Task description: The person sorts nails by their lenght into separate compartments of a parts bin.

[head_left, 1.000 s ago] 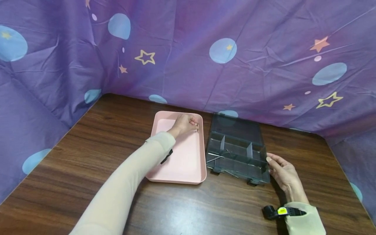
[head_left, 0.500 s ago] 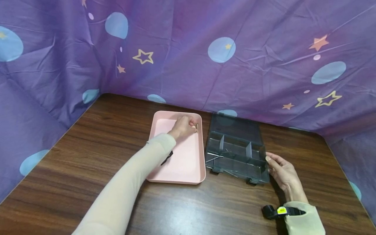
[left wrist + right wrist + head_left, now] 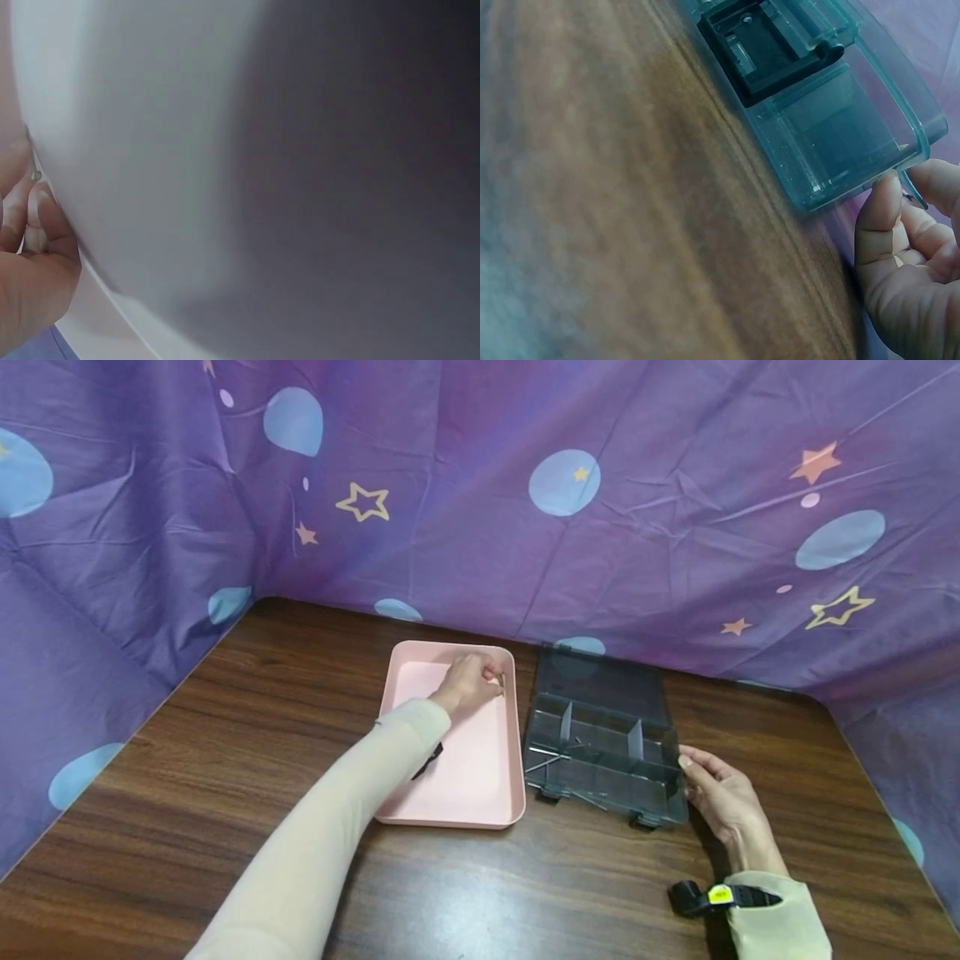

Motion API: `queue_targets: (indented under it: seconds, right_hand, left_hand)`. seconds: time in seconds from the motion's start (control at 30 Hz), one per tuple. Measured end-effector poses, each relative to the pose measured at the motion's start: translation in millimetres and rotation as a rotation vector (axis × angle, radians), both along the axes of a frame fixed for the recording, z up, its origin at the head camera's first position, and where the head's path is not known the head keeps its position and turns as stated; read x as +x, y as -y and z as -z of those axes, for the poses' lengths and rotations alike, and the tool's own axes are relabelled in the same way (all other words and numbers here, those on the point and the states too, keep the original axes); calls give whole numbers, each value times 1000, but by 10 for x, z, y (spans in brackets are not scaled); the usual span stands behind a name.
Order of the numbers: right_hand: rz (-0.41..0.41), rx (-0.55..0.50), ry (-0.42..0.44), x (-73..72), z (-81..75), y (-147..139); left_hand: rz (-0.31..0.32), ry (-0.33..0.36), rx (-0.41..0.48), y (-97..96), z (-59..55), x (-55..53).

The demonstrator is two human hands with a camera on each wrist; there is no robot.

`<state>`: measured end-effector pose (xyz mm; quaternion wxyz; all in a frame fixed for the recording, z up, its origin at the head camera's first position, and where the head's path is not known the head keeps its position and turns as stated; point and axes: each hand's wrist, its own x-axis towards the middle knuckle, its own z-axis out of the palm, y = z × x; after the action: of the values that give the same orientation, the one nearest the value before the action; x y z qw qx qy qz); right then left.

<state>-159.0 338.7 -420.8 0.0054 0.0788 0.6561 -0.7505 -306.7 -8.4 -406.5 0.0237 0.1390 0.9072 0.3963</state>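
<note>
My left hand (image 3: 471,681) reaches into the far right corner of the pink tray (image 3: 472,806). Its thumb and fingertips pinch a thin metal piece (image 3: 33,159) with a small rounded end, close to the tray wall; whether it is a nail or a screw is unclear. My right hand (image 3: 723,802) holds the right side of a dark transparent compartment box (image 3: 847,124), thumb on the outside and fingers behind the edge. The box's lid (image 3: 600,681) lies folded back. Thin metal rods (image 3: 546,765) lie in its front left part, some ends sticking up.
Tray and box stand side by side on a brown wooden table (image 3: 480,893), a narrow gap between them. Behind the table hangs a purple curtain (image 3: 465,510) with stars. Front latches (image 3: 645,821) of the box hang undone toward the table's near side.
The left fingertips shift very slightly around the metal piece in the tray corner. My right hand stays at the box. The head view drifts a little.
</note>
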Motion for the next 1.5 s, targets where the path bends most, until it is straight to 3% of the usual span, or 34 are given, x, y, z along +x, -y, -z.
queue_targets:
  seconds: [0.57, 1.13, 1.37, 1.5]
  right_hand:
    - [-1, -1, -6, 1, 20, -4]
    - [0, -28, -8, -23, 41, -21]
    - [-19, 13, -66, -23, 117, -55]
    - [-21, -9, -62, -20, 76, -33]
  left_hand:
    - [8, 5, -12, 23, -8, 4]
    - [74, -51, -80, 88, 18, -17]
    - [103, -70, -112, 119, 29, -16]
    - [124, -84, -131, 137, 26, -22]
